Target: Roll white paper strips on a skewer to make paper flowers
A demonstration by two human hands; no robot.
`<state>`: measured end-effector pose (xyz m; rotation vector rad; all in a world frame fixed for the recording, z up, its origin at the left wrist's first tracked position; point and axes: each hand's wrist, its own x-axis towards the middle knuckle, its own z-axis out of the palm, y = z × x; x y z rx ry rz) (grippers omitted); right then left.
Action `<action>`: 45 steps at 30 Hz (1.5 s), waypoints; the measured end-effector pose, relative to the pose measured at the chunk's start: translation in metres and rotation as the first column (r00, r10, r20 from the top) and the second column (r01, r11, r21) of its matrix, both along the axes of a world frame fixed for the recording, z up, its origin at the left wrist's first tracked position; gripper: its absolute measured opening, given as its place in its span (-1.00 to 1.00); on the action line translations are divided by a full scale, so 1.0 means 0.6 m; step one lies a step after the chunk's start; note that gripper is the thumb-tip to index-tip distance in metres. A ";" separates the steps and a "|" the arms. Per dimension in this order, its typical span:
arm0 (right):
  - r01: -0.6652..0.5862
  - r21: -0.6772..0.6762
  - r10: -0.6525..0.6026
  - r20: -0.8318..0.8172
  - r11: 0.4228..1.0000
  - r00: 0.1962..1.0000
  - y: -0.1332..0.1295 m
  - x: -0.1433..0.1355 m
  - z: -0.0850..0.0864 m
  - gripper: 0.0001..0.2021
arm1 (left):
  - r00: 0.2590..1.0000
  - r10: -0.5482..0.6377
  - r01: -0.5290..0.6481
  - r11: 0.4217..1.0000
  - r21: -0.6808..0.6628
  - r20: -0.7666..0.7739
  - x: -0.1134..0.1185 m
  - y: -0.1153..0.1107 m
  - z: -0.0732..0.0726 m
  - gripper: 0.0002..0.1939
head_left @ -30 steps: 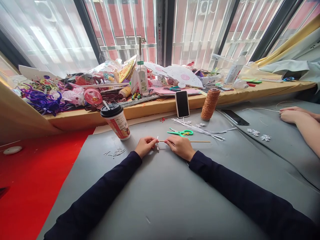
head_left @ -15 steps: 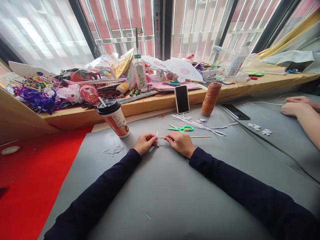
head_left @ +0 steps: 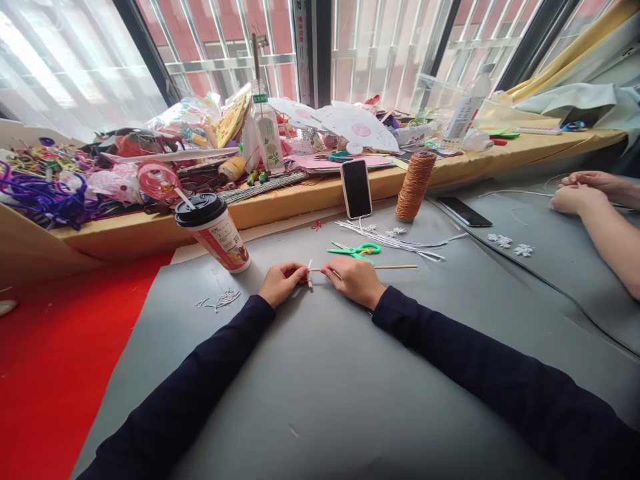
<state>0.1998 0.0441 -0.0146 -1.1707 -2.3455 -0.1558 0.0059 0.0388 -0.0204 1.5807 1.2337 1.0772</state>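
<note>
I see left hand (head_left: pixel 280 283) pinching white strip (head_left: pixel 311 284) at left end of wooden stick (head_left: pixel 396 267) over gray tabletop (head_left: pixel 280 407), right hand (head_left: pixel 358 281) gripping close by, likely for control, green scissors (head_left: pixel 359 251) just beyond.

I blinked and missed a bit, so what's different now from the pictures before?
Mostly just the view: the scene slid left and up a little, as if the head camera moved. Nothing was picked up or let go. The left hand still pinches the white strip, the right hand the thin stick. The cup and scissors stayed put.
</note>
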 end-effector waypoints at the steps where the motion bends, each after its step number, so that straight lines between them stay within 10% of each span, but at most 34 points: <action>1: -0.004 0.011 0.004 0.001 1.000 1.000 0.000 0.000 0.000 -0.65 | 1.000 0.001 -0.001 1.000 -0.002 -0.002 -0.001 0.001 -0.001 -0.70; 19: 0.093 0.040 -0.091 -0.029 0.995 0.995 -0.002 -0.002 0.003 -0.66 | 0.992 0.077 -0.077 0.997 0.002 0.096 -0.005 0.005 -0.001 -0.69; 29: -0.240 0.270 0.233 0.059 0.933 0.971 -0.013 -0.007 -0.004 -0.69 | 0.907 -0.019 0.087 0.986 -0.144 0.421 0.007 -0.013 0.015 -0.70; 45: -0.124 0.335 0.125 0.021 0.934 0.992 -0.015 -0.005 0.005 -0.70 | 0.954 -0.085 0.095 0.995 -0.020 0.289 0.022 -0.028 0.028 -0.70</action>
